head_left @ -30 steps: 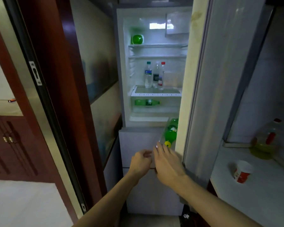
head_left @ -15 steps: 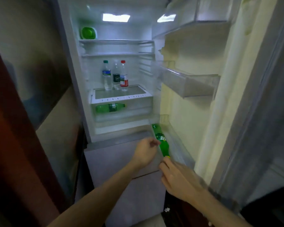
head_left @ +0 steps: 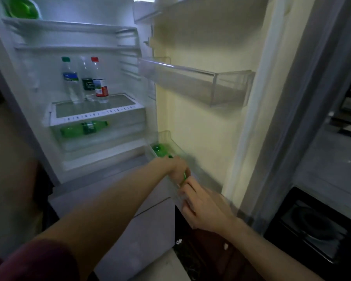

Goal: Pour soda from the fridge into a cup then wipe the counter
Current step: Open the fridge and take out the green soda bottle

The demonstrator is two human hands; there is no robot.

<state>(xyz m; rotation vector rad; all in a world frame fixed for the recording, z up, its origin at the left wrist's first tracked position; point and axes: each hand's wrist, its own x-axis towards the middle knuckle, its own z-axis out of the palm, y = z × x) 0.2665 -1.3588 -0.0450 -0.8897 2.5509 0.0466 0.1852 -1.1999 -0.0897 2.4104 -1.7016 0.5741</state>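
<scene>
1. The smooth green plastic soda bottle (head_left: 160,150) is sitting in the clear, curved lowest door bin (head_left: 166,134) of the open fridge (head_left: 190,118).
2. The left hand (head_left: 177,168) is wrapping its fingers round the bottle's narrow end.
3. The right hand (head_left: 203,205) is curling just beside it at the bin's rim; motion blur is hiding whether it is holding anything.
4. Three clear water bottles (head_left: 85,82) are standing upright on a glass shelf (head_left: 93,110).

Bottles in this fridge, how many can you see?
5. Three stand on the shelf: green-capped bottle, middle bottle, red-capped bottle. A green bottle lies in the drawer below. The left hand grips a door-bin bottle; others may hide there.
</scene>
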